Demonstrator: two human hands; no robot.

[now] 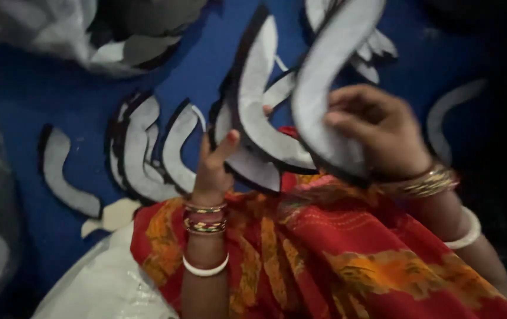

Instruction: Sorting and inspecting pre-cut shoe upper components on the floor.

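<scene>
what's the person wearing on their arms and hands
Both arms are bare, with no sleeves or gloves. The left wrist carries red-and-gold beaded bangles and, further up the forearm, a plain white bangle. The right wrist has stacked gold bangles and a white bangle behind them.

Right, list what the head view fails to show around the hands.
- Left hand: fingertips hidden behind the curved grey felt pieces.
- Right hand: its grip on the long curved grey felt strip is motion-blurred.
- Dark right edge: too dim to read.
</scene>
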